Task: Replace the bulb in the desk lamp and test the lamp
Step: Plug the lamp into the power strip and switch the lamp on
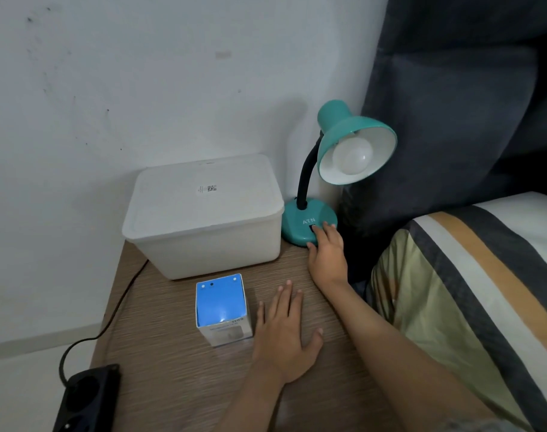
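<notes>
The desk lamp stands at the far right corner of the wooden table, just beside a white lidded storage box on its left and close to a dark upholstered headboard on its right. Its finish is teal throughout: a round domed base lettered "ATN", a black flexible neck curving upward, and a cone-shaped shade with a white interior, tilted so that the opening faces toward the camera. A round frosted white bulb is seated inside the shade; it appears unlit, with only a small glint on its surface. The right hand is extended forward, palm down, fingers loosely spread, with the fingertips resting on the front of the base at the dark switch; it grips nothing. The left hand lies flat on the table, palm down, fingers spread and fully open, holding nothing, just beside a small bulb carton with a blue top panel, which stands upright in front of the storage box. Whether the hand touches the carton cannot be told. A black cable runs off the table's left edge down to a black power strip at floor level. Striped bedding occupies the right side of the view
</notes>
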